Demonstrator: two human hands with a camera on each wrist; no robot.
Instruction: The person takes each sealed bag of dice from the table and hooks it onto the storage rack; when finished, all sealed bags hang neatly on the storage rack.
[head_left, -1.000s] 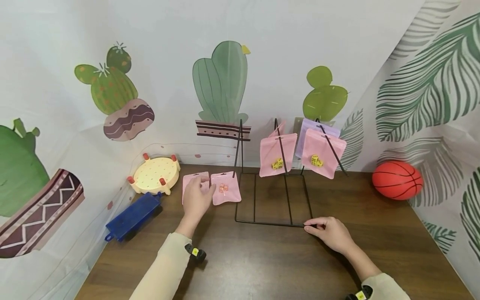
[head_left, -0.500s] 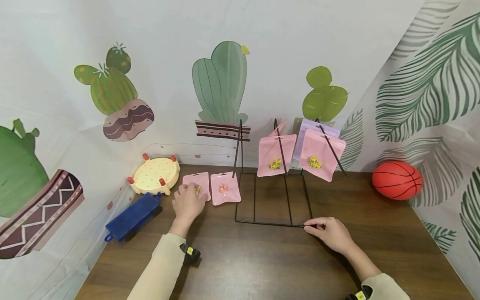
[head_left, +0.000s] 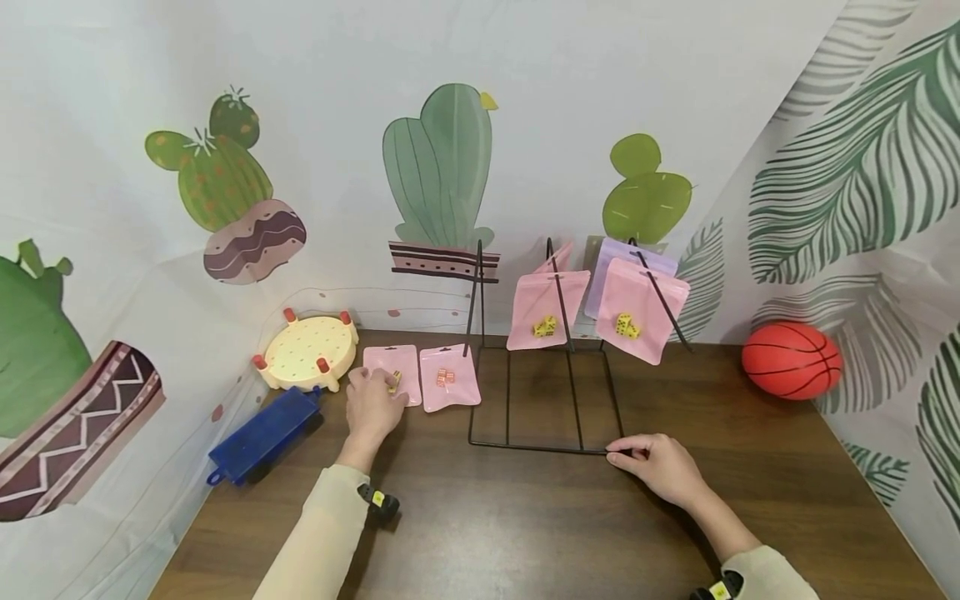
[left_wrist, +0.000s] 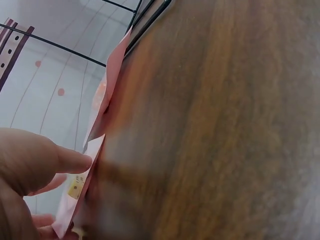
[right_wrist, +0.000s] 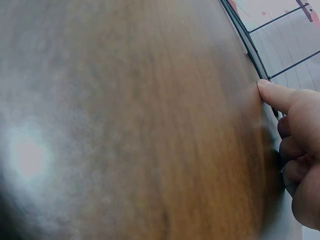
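My left hand (head_left: 373, 408) pinches the near left edge of a pink zip bag (head_left: 401, 358) lying on the table. Yellow dice inside this bag are partly covered by the fingers. In the left wrist view, the thumb touches the bag (left_wrist: 71, 207) and some fingertips curl at its lower edge. Beside it lies another pink zip bag (head_left: 461, 392) with red-and-white dice. My right hand (head_left: 663, 467) holds the front right corner of a black wire rack (head_left: 540, 448) between thumb and index finger. From the rack's hooks hang pink bags (head_left: 531, 302) with yellow dice and a lavender bag (head_left: 613, 252).
A blue tray-like block (head_left: 264, 435) and a pale yellow round stool-like piece (head_left: 311, 350) with red-tipped legs are at the left. A red basketball (head_left: 792, 360) rests at the back right. A printed cloth (head_left: 330, 167) stands behind the brown table (head_left: 510, 533).
My left hand has moved left and toward me, from the bag's top to its lower left edge. The hanging bags sway slightly. My right hand stays on the rack.
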